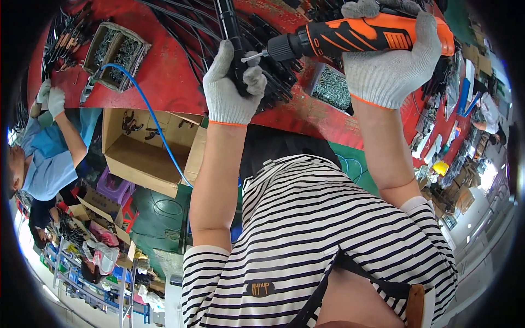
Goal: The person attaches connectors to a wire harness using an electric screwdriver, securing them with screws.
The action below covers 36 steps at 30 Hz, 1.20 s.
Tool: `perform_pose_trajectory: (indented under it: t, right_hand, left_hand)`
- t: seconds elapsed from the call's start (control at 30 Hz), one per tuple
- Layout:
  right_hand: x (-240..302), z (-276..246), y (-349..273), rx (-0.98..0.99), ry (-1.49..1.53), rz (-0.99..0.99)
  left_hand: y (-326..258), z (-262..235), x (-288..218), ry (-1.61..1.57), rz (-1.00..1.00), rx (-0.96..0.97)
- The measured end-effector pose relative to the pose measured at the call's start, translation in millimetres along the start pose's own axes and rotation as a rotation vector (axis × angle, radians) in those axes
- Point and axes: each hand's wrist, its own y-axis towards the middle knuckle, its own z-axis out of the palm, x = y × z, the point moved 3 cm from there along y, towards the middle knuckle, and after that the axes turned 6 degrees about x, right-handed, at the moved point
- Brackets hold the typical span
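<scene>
Across the foreground, a striped shirt (306, 218) bears a dark patch (261, 288) with orange lettering. Beyond, over the red table (169, 82), the right hand (392, 68) closes around an orange-and-black power driver (361, 38), small marks (316, 48) near its collar; the left hand (232, 82) curls round a long black part (229, 24), beside the driver's bit (254, 57). Farther off, small metal pieces (127, 52) fill a divided tray (138, 64).

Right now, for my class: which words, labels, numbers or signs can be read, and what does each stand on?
Orange drill: small marks toward its front end; not copied here.
Striped shirt: orange lettering on a dark patch; not copied here.
Anything on the distant cartons: too small to read.
</scene>
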Motion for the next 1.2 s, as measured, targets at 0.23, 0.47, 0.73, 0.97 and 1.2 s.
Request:
perform_pose_trajectory:
  t: [0.23, 0.47, 0.73, 0.97, 1.2]
  right_hand:
    - [-13, 11, -4, -0.008, -0.019, 0.027]
    - [-18, 13, -6, -0.037, -0.036, 0.058]
    - [-15, 11, -4, -0.029, -0.046, 0.034]
    - [-14, 11, -4, 0.006, -0.042, 0.018]
    - [-14, 8, -5, 0.087, -0.043, 0.001]
  left_hand:
    - [-6, -1, -7, -0.002, 0.018, -0.089]
    - [-6, 2, -9, -0.034, 0.014, -0.033]
    - [-6, 2, -10, -0.023, 0.011, 0.019]
    - [-8, 19, -7, 0.054, 0.06, -0.148]
    - [-10, 19, -6, 0.102, 0.073, -0.185]
